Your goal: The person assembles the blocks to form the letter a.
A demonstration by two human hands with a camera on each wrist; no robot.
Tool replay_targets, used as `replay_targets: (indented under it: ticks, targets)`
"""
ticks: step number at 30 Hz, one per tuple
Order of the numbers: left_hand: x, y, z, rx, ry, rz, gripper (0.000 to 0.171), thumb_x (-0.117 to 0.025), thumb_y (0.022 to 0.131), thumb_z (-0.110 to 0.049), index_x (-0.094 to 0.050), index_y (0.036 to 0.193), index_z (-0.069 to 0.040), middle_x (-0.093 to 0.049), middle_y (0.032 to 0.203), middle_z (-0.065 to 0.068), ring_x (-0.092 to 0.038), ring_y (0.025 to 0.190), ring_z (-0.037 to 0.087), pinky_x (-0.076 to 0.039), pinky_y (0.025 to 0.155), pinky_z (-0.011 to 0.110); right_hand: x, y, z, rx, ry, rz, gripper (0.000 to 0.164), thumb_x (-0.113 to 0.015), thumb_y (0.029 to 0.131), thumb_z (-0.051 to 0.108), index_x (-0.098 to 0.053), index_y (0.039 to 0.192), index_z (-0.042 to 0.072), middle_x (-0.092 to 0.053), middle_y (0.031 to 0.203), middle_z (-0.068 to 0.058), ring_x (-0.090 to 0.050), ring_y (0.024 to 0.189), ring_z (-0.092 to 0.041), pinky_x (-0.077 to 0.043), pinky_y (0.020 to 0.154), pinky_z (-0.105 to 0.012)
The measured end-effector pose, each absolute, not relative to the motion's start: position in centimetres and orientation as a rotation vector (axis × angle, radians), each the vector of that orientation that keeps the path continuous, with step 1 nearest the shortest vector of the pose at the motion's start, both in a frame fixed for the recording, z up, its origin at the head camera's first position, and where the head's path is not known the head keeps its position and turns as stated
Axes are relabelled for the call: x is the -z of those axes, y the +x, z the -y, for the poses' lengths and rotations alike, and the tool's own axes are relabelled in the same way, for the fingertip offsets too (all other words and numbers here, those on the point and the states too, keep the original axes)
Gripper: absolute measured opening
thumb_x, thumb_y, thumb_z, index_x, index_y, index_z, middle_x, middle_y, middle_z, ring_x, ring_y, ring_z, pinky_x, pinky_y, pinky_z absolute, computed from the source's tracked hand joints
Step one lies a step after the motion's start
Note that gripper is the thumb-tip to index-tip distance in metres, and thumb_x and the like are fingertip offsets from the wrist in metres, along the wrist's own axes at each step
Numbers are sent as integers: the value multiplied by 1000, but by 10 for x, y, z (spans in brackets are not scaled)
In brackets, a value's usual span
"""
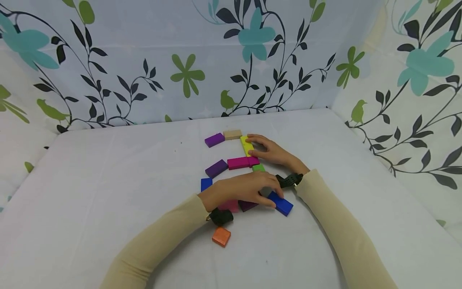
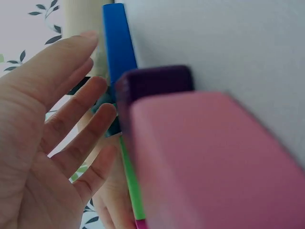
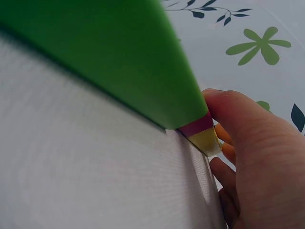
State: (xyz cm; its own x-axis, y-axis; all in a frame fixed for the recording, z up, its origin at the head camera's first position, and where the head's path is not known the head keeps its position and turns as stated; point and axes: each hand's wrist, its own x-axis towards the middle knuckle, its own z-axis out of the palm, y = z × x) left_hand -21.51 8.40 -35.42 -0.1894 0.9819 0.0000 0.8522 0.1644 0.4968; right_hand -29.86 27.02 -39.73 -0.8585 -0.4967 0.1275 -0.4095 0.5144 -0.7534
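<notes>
My right hand (image 1: 272,152) grips a yellow block (image 1: 246,145), with the thumb near one end and a finger near the other. In the right wrist view the yellow block (image 3: 208,141) is partly covered by a magenta one. My left hand (image 1: 249,187) hovers low over the near blocks, its fingers loosely bent and spread. A blue block (image 1: 280,203) lies at its fingertips; in the left wrist view a small gap shows between them. Below this hand lie a pink block (image 1: 229,206) and a dark purple block (image 1: 248,206), both partly hidden.
Magenta blocks (image 1: 239,163) join a purple block (image 1: 216,168) and a green block (image 1: 258,167). Farther back lie another purple block (image 1: 214,140) and a tan block (image 1: 232,134). A second blue block (image 1: 206,184) and an orange block (image 1: 221,237) are on the white tabletop (image 1: 108,208).
</notes>
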Motion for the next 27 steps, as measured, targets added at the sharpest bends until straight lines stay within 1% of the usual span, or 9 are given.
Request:
replay_targets:
  ticks: [4, 9, 12, 16, 20, 23, 27]
  targets:
    - [353, -216, -78, -687, 1700, -2077, 30, -70, 92, -23, -68, 119, -11, -64, 117, -1, -53, 117, 9, -38, 103, 19, 398, -298, -271, 1268, -800, -2648, 47, -61, 97, 19, -49, 141, 9, -29, 158, -10, -18, 148, -28, -13, 117, -57]
    - [351, -216, -69, -793, 1679, -2042, 29, -71, 91, -20, -68, 118, -8, -66, 114, 0, -56, 113, 13, -42, 100, 23, 398, -298, -271, 1267, -805, -2652, 47, -61, 97, 19, -49, 141, 8, -29, 158, -10, -18, 148, -28, -13, 116, -57]
    - [350, -216, -63, -868, 1646, -2018, 28, -71, 90, -17, -68, 116, -7, -66, 113, 2, -58, 111, 15, -45, 98, 24, 397, -297, -271, 1268, -792, -2653, 47, -61, 97, 19, -49, 141, 9, -29, 158, -9, -19, 148, -27, -13, 117, -57]
    - [351, -215, -56, -931, 1669, -2002, 26, -73, 89, -15, -68, 112, -5, -67, 109, 5, -61, 103, 16, -48, 92, 24, 396, -296, -271, 1262, -764, -2658, 47, -61, 97, 21, -49, 142, 10, -29, 158, -7, -18, 148, -25, -13, 117, -56]
    - [352, -214, -49, -960, 1725, -1979, 23, -72, 89, -12, -68, 109, -4, -66, 105, 7, -61, 92, 9, -51, 86, 27, 397, -296, -270, 1264, -763, -2655, 47, -60, 97, 20, -48, 142, 10, -29, 158, -7, -18, 148, -26, -13, 117, -57]
    - [351, -209, -43, -962, 1742, -1944, 22, -71, 90, -12, -69, 110, -3, -65, 102, 7, -58, 87, 2, -52, 82, 28, 397, -296, -268, 1259, -761, -2656, 48, -61, 97, 21, -49, 142, 11, -29, 158, -7, -18, 148, -26, -13, 117, -56]
    - [347, -203, -37, -935, 1756, -1920, 23, -71, 90, -12, -69, 111, -2, -64, 97, 7, -54, 82, 0, -51, 78, 30, 397, -297, -267, 1246, -742, -2670, 48, -61, 97, 23, -49, 142, 12, -30, 158, -5, -18, 148, -25, -13, 117, -55]
